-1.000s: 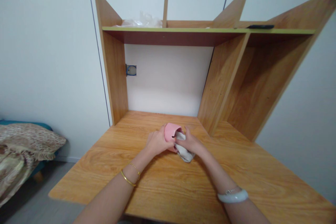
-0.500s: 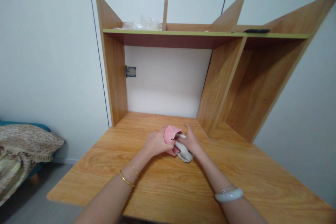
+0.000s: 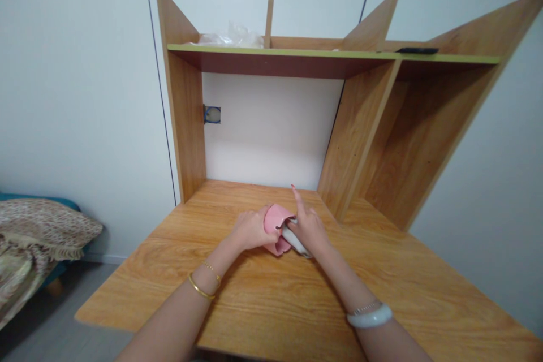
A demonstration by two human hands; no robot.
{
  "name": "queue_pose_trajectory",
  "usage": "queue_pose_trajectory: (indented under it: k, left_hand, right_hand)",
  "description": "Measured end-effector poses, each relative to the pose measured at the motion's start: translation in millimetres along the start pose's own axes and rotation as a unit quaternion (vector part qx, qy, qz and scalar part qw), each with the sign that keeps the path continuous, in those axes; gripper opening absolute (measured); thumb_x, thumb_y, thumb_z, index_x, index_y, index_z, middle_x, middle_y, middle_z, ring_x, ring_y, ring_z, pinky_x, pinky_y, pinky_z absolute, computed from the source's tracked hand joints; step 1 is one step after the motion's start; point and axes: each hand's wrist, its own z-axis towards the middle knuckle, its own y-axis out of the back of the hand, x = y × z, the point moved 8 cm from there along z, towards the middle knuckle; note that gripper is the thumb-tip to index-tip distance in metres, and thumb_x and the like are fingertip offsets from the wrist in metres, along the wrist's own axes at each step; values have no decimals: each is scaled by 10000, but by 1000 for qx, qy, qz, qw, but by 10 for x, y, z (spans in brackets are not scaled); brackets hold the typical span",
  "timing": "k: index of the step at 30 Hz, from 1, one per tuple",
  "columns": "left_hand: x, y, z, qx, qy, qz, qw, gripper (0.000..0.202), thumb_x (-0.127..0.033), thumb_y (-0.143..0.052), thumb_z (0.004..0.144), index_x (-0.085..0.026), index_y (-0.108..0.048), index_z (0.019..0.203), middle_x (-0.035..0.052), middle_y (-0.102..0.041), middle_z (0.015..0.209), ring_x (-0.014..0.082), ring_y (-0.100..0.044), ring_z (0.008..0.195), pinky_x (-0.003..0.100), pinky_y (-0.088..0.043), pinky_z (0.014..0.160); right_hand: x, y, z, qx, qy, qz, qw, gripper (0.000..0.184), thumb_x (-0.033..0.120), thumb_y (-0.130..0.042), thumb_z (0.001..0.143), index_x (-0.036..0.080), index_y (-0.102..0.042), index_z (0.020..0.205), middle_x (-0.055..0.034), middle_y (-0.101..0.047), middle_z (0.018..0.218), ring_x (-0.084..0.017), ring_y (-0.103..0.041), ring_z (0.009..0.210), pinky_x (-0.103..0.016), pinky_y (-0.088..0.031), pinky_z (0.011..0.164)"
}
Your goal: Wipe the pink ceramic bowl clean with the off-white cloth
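Busy spot on a wood-grain desk (image 3: 169, 249)

Left hand (image 3: 250, 230) and right hand (image 3: 313, 230) sat close, mid-desk, either side of a glossy pink hollow container (image 3: 275, 216): left clamped on it, right nearer its rightward-tipped mouth, kinda gripping a pale-grey cloth (image 3: 296, 239) there.

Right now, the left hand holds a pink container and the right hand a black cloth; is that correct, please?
Not quite: the head view shows a whitish cloth, not black. The left hand does hold the pink container and the right hand the cloth.
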Motion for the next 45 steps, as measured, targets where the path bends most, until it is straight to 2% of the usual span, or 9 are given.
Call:
queue_pose_trajectory:
  k: [8,13,19,22,26,29,32,38,45]
  left_hand:
    - [-33,-35,-8,-12,-28,29,999,680,-523,-508,693,-200,-416,1284,104,-660,994,295,-615,882,373,-454,763]
    - [95,24,12,-48,8,-27,998,666,-582,-454,739,-200,-424,1284,81,-651,1018,247,-602,915,321,-433,798]
    - [282,40,68,-78,42,-164,983,653,-531,-416,801,-186,-315,1346,77,-610,1086,201,-595,894,295,-448,766]
    - [262,-60,84,-74,23,-217,973,754,-543,-473,772,-162,-232,1376,122,-539,1201,213,-584,916,320,-462,767]
    - [160,-181,78,-71,-12,-285,956,933,-522,-620,678,-146,-143,1387,142,-469,1273,235,-508,1078,341,-425,876]
    - [65,-225,65,-64,-42,-322,944,890,-476,-650,674,-164,-184,1365,123,-481,1257,220,-493,1095,333,-412,900]
    - [46,-263,56,-50,-27,-327,943,811,-457,-637,694,-162,-235,1334,113,-517,1205,213,-520,1044,337,-435,863]
    - [45,-163,41,-90,-36,-334,937,683,-422,-640,684,-137,-347,1231,106,-555,1118,192,-551,954,315,-451,814]
    - [61,-97,35,-114,-24,-285,951,651,-368,-666,634,-169,-417,1203,66,-611,1026,190,-579,869,301,-460,775]
  right_hand:
    - [-87,-208,-29,84,1,92,992,731,235,-445,746,174,-127,1401,-8,-613,666,-178,-574,629,-248,-377,590]
    - [-117,-212,-41,47,-18,206,977,667,280,-409,768,177,-182,1386,6,-609,662,-173,-569,612,-256,-407,589]
    - [-178,-148,-15,-8,-76,296,952,708,239,-426,745,139,-150,1390,-14,-612,698,-159,-562,586,-254,-428,586]
    - [-258,-143,-5,-41,-93,351,931,732,242,-440,740,153,-123,1394,-49,-633,838,-161,-579,640,-261,-447,598]
    - [-397,-257,12,-69,-125,405,903,723,285,-465,737,159,-156,1378,-110,-583,1081,-177,-603,754,-286,-478,642]
    - [-460,-340,29,-92,-144,438,883,708,320,-480,733,144,-184,1352,-133,-527,1183,-198,-584,923,-314,-477,757]
    - [-447,-355,33,-115,-145,473,862,639,345,-503,713,149,-284,1281,-137,-476,1249,-205,-515,1072,-331,-434,868]
    - [-302,-428,40,-92,-140,581,796,529,362,-602,633,154,-434,1090,-132,-579,1100,-203,-577,948,-337,-455,832]
    - [-293,-560,113,-71,-117,576,806,511,302,-705,510,176,-525,971,-74,-647,966,-190,-604,816,-321,-481,738]
